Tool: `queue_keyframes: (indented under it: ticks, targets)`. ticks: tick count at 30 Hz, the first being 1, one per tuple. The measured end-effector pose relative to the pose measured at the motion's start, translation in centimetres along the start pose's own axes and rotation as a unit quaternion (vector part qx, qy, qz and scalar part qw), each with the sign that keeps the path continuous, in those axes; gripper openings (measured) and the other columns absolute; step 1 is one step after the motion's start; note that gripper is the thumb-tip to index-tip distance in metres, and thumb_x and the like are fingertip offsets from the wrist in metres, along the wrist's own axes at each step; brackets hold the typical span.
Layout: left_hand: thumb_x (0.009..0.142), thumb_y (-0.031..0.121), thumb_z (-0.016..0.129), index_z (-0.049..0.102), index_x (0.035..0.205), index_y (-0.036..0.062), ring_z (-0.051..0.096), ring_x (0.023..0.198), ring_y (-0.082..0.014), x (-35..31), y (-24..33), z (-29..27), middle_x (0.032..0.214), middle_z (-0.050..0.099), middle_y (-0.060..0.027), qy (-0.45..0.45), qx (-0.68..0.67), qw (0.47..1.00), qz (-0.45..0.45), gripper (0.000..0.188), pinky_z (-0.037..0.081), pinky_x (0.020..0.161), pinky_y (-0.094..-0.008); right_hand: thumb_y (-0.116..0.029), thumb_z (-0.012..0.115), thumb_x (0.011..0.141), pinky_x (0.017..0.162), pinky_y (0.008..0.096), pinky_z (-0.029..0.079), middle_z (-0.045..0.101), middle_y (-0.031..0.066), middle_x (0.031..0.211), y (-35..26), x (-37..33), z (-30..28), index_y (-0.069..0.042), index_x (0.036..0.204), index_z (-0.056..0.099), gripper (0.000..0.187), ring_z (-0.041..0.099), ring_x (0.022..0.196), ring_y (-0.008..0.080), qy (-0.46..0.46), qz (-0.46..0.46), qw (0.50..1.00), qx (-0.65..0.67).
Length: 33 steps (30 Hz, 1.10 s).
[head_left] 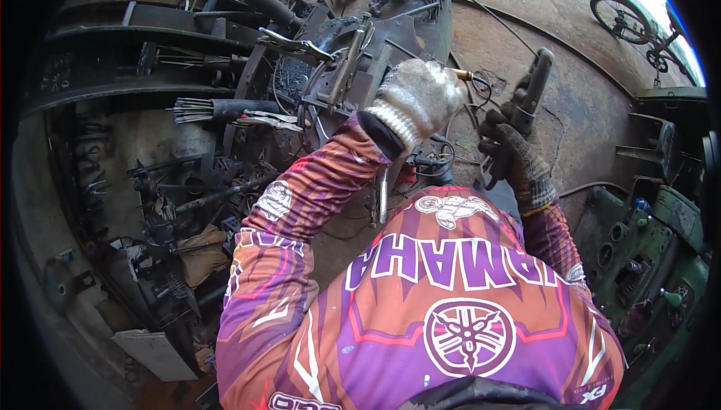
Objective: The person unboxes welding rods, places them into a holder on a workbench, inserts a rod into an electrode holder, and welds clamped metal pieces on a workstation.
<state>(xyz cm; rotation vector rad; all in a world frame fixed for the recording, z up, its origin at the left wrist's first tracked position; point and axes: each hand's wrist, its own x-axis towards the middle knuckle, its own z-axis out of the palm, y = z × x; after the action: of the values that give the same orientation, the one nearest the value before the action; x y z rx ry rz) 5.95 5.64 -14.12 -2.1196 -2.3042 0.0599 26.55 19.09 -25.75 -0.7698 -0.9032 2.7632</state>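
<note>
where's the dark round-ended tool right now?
Head view, right of centre: the dark round-ended tool is in the gloved right hand, rounded end toward the picture's top, right of the gloved left hand.

Left hand (422, 98) gloved, back upward; forearm (327, 173) slanting inward; right hand (518, 155) gloved, fingers curled

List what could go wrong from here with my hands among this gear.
Loops of black cable near your left hand might snag the dark curved object in your right hand. The lower locking pliers near your left sleeve could be knocked. Bare rod ends protruding from the dark tube may catch the same sleeve if it swings that way.
</note>
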Motion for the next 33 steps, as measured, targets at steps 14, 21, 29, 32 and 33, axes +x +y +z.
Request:
queue_keyframes:
  ticks: [14, 21, 29, 32, 33]
  targets:
    - [0.085, 0.012, 0.066, 0.074, 0.098, 0.0144, 0.074, 0.094, -0.0258, -3.8, -3.9, 2.3, 0.098, 0.074, -0.0071, -0.239, 0.051, 0.965, -0.094, 0.016, 0.06, 0.078, -0.0415, -0.009, 0.076, 0.09, 0.069, 0.0291, 0.05, 0.057, 0.0021, 0.101, -0.6, -2.1, -3.6, -0.019, 0.129, 0.05, 0.048, 0.055, 0.086, 0.0142, 0.152, -0.053, 0.986, 0.038]
    - [0.084, 0.014, 0.066, 0.075, 0.097, 0.0119, 0.075, 0.094, -0.0256, -3.7, -3.4, 1.7, 0.097, 0.076, -0.0077, -0.262, 0.07, 0.956, -0.113, 0.016, 0.059, 0.077, -0.04, -0.011, 0.077, 0.09, 0.069, 0.0294, 0.049, 0.057, 0.002, 0.101, -0.7, -1.9, -4.4, -0.02, 0.129, 0.051, 0.047, 0.054, 0.085, 0.0144, 0.152, -0.033, 0.987, 0.034]
    - [0.084, 0.014, 0.066, 0.076, 0.094, 0.0133, 0.075, 0.091, -0.0253, -3.8, -4.1, 1.2, 0.092, 0.076, -0.0074, -0.242, 0.088, 0.961, -0.097, 0.014, 0.059, 0.075, -0.0394, -0.012, 0.078, 0.09, 0.071, 0.0288, 0.048, 0.055, 0.0016, 0.101, -1.3, -2.3, -3.6, -0.021, 0.133, 0.051, 0.052, 0.053, 0.086, 0.0148, 0.17, -0.032, 0.985, 0.018]
    - [0.084, 0.015, 0.066, 0.077, 0.092, 0.0137, 0.076, 0.089, -0.0258, -3.7, -4.1, 1.0, 0.091, 0.076, -0.0081, -0.254, 0.088, 0.96, -0.082, 0.014, 0.059, 0.074, -0.0402, -0.011, 0.077, 0.09, 0.072, 0.0288, 0.048, 0.055, 0.0014, 0.101, -1.1, -2.4, -4.0, -0.021, 0.133, 0.051, 0.052, 0.053, 0.086, 0.0147, 0.166, -0.024, 0.986, 0.027]
    - [0.084, 0.015, 0.066, 0.077, 0.092, 0.0138, 0.076, 0.088, -0.0259, -3.8, -4.2, 1.1, 0.09, 0.076, -0.0079, -0.249, 0.092, 0.961, -0.083, 0.014, 0.059, 0.073, -0.0403, -0.011, 0.077, 0.09, 0.072, 0.0288, 0.048, 0.055, 0.0014, 0.101, -1.0, -2.4, -3.9, -0.021, 0.133, 0.051, 0.052, 0.053, 0.086, 0.0147, 0.165, -0.024, 0.986, 0.027]
